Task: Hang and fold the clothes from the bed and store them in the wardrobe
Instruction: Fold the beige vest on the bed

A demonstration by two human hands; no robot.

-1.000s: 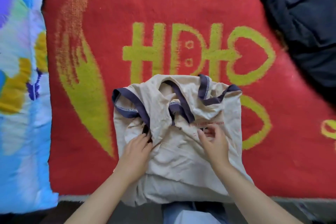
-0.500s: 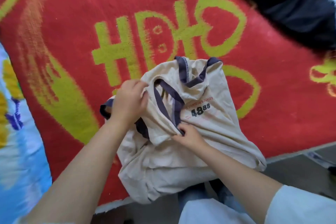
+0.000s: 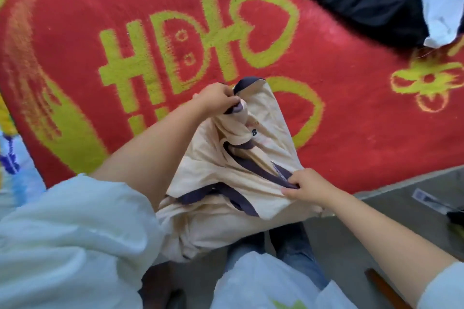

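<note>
My left hand (image 3: 218, 98) and right hand (image 3: 305, 184) each pinch the beige top's (image 3: 226, 173) trim; pulling taut evenly should flatten it.

A red blanket (image 3: 326, 98) with yellow-green letters, a heart outline and a small flower figure covers most of the view. At the left edge lies a bedcover (image 3: 15, 178) in light blue, with yellow and purple patches. Along the lower right is a grey floor (image 3: 391, 228), and on it near the right edge lies a small flat packet (image 3: 430, 200), which is too blurred to read.
</note>
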